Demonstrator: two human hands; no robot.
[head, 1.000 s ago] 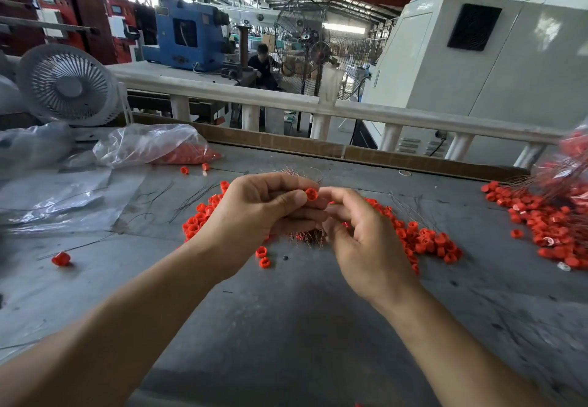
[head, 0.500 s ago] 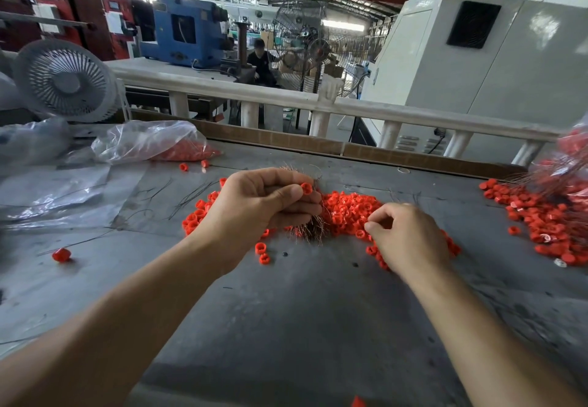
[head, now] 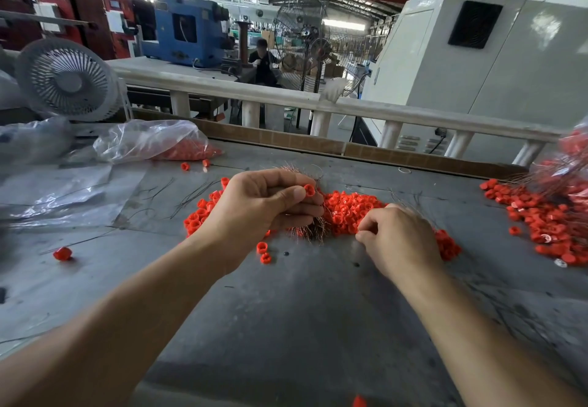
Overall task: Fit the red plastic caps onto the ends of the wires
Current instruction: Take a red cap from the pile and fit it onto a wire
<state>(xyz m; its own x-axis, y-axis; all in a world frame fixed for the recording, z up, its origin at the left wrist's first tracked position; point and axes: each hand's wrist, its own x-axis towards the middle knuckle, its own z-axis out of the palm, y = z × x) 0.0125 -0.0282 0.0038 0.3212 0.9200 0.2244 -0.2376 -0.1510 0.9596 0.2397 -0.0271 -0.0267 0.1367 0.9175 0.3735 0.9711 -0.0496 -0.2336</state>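
Left hand [head: 264, 206] grips wires [head: 313, 231], bag [head: 149, 140] holds caps [head: 191, 153]

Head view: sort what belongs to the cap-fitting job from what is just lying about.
Job:
left hand, gripping the wire bundle and pinching a red cap
right hand, picking at the cap pile

Lying about:
white fan
plastic bag
stray cap
clear sheet
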